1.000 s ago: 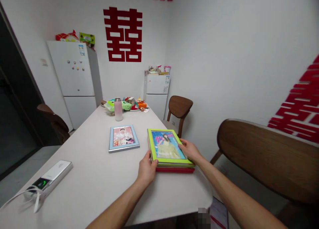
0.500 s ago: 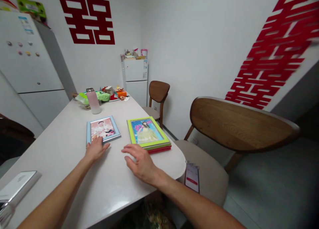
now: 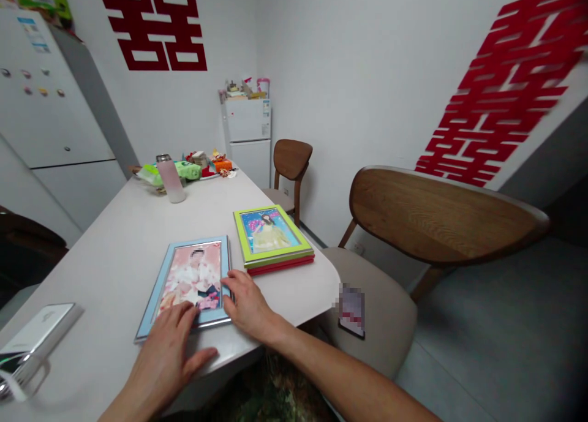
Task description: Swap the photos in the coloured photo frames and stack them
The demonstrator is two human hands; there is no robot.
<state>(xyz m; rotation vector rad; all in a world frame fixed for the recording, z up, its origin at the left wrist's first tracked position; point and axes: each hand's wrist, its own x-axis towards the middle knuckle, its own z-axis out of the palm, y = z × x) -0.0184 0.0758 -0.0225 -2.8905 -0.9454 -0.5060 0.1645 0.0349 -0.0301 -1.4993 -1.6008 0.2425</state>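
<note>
Past the grip now, to white walls (image 3: 376,73), a small fridge (image 3: 248,120); right of the grip, wooden chair (image 3: 441,217), grey floor (image 3: 478,367)!

Back wall (image 3: 229,42) had a big red 囍 ("dbl. happiness") char. (image 3: 156,25), top cropped; R-hand wall (image 3: 349,91) had a slanting run of repeated red 囍 chars. (image 3: 498,94). Blue-&-white label (image 3: 34,35) on lg. fridge (image 3: 59,125) & stickers (image 3: 266,111) on sm. fridge (image 3: 250,158) were too small to read; faint mark on white power bank (image 3: 41,333) illegible, phone screen (image 3: 351,305) pixelated.
</note>
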